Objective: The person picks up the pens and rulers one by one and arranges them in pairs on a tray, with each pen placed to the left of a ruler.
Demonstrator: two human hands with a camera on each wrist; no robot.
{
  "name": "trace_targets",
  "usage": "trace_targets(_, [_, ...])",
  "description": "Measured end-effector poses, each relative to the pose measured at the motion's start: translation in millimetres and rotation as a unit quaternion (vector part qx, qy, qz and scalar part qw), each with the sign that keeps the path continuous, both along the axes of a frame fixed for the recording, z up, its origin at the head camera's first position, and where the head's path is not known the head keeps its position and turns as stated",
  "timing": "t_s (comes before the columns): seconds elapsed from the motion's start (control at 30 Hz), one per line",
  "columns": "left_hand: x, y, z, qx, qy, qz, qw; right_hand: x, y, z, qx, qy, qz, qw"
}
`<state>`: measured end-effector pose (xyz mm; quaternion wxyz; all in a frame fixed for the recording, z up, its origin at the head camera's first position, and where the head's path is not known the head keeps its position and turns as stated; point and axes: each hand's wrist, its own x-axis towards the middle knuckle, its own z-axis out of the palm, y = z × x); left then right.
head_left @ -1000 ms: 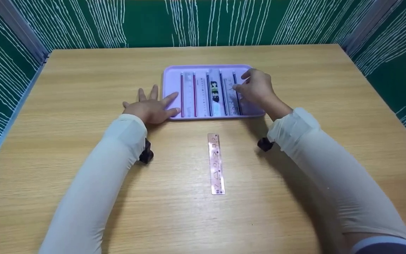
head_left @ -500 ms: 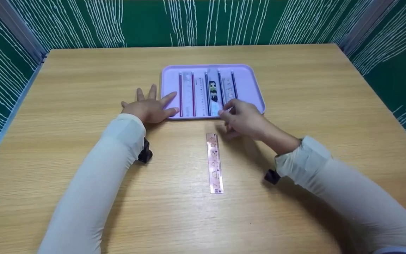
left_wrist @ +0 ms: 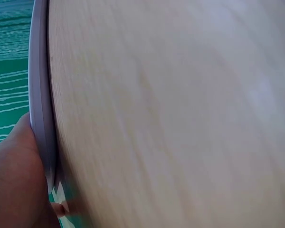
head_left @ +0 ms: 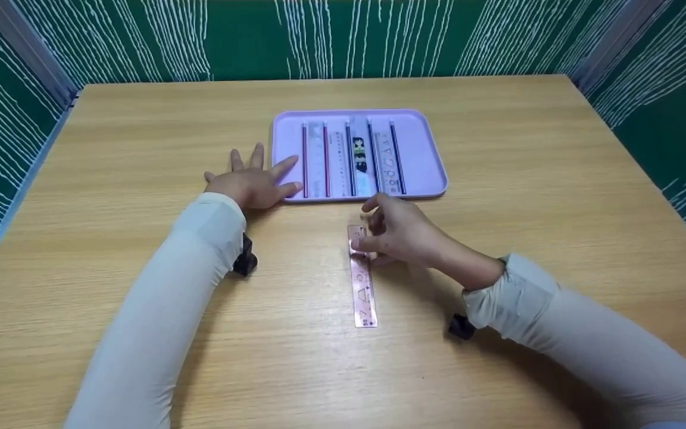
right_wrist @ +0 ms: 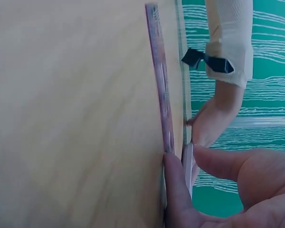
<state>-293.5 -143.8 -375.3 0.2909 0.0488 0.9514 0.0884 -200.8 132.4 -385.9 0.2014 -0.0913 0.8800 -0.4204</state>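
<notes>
The left hand (head_left: 252, 183) is laid flat on the tabletop (head_left: 140, 149), palm down, with the fingers spread and straight; nothing is gripped. Its fingertips are set against the left edge of the lilac tray (head_left: 420, 152), the rim of which is seen just beside the hand in the left wrist view (left_wrist: 40, 95). Inside the tray, several rulers (head_left: 349, 158) are lined up side by side, their long axes running away from the person toward the far edge of the tabletop.

Nearer the person, just in front of the tray's near rim and apart from it, a pink stencil ruler (head_left: 364, 292) is laid flat on the tabletop. Its long axis is run near to far, roughly parallel to the rulers in the tray, with the far end pointed at the tray.

The right hand (head_left: 402, 232) is placed over the ruler's far end, fingers loosely curled. In the right wrist view a fingertip (right_wrist: 173, 175) is pressed to the end of the pink stencil ruler (right_wrist: 159, 80), with the thumb close beside it; a firm pinch cannot be confirmed, and the ruler is not lifted from the tabletop.
</notes>
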Motion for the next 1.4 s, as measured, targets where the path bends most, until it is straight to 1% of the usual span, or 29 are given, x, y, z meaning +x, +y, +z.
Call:
trace_targets(0.13, [-0.5, -1, -0.5, 0.001, 0.002, -0.001, 1.0000, 5.4, -1, -1.9, 0.050, 0.043, 0.026, 0.997])
trace_targets(0.2, [-0.8, -1, -1.2, 0.004, 0.002, -0.002, 1.0000, 7.1, -1, -2.7, 0.083, 0.075, 0.038, 0.993])
trace_targets(0.27, [-1.0, 0, -1.6, 0.006, 0.001, -0.002, 1.0000, 8.0, -1, -3.9, 0.103, 0.097, 0.043, 0.989])
trace_targets(0.47, [-1.7, 1, -1.1, 0.009, -0.005, 0.000, 0.9999, 8.6, -3, -5.4, 0.110, 0.112, 0.044, 0.987])
trace_targets(0.7, [-0.8, 0, -0.5, 0.006, -0.004, 0.001, 1.0000, 10.9, -5, -7.0, 0.106, 0.108, 0.037, 0.988])
trace_targets(0.83, [-0.7, 0, -0.8, 0.005, -0.001, 0.000, 1.0000, 13.1, -5, -7.2, 0.077, 0.091, 0.036, 0.992])
trace_targets(0.93, [-0.8, -1, -1.4, 0.004, 0.001, -0.002, 1.0000, 14.9, -4, -7.5, 0.041, 0.076, 0.035, 0.996])
trace_targets(1.03, [-0.4, -1, -1.9, 0.004, 0.002, -0.002, 1.0000, 17.2, -3, -8.2, 0.008, 0.076, 0.030, 0.997])
trace_targets(1.07, [-0.3, -1, -2.4, 0.005, 0.001, -0.003, 1.0000, 18.4, -2, -8.3, -0.009, 0.071, 0.025, 0.997])
trace_targets(1.17, [0.1, -1, -2.9, 0.009, 0.002, -0.005, 0.9999, 22.1, 0, -8.1, -0.063, 0.043, 0.007, 0.997])
trace_targets(1.27, [-0.1, -1, -2.8, 0.008, 0.005, -0.008, 0.9999, 24.8, 1, -6.8, -0.108, 0.005, -0.009, 0.994])
trace_targets(1.4, [-0.3, 0, -1.3, 0.005, 0.009, -0.008, 0.9999, 23.9, 5, -4.5, -0.112, -0.001, -0.015, 0.994])
